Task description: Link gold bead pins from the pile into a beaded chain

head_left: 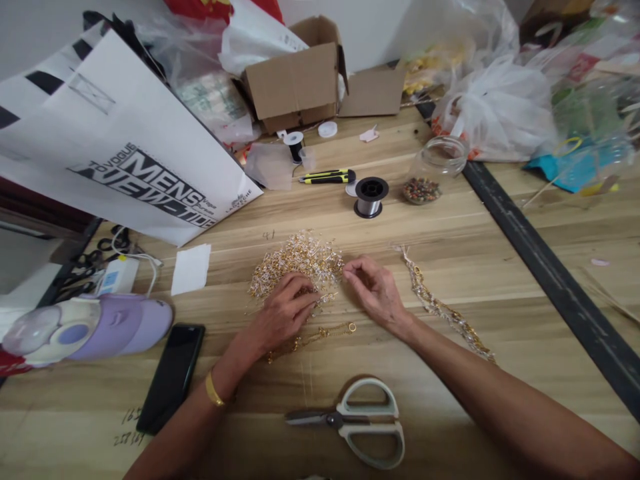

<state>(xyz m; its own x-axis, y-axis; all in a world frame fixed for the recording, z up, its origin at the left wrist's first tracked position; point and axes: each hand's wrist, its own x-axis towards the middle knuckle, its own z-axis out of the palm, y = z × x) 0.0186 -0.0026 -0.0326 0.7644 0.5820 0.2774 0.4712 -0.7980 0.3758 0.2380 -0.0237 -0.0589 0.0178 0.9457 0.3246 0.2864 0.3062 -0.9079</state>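
A heap of small gold and clear beads (295, 257) lies on the wooden table. My left hand (290, 307) is at its front edge, fingers curled and closed on a short beaded strand (327, 298) that sticks out past the fingertips. Just right of the heap, my right hand (373, 290) pinches thumb and forefinger together; whatever is between them is too small to make out. A gold chain with a ring end (325, 331) lies below the left hand. Beyond the right hand rests a bundle of gold and clear beaded strands (427, 297), partly covered by the forearm.
White-handled scissors (370, 420) lie in front. Behind the heap are a wire spool (370, 198), a yellow-black utility knife (327, 177) and a glass jar (433, 170). At left are a phone (171, 377), a purple bottle (120, 325) and a large paper bag (130, 133).
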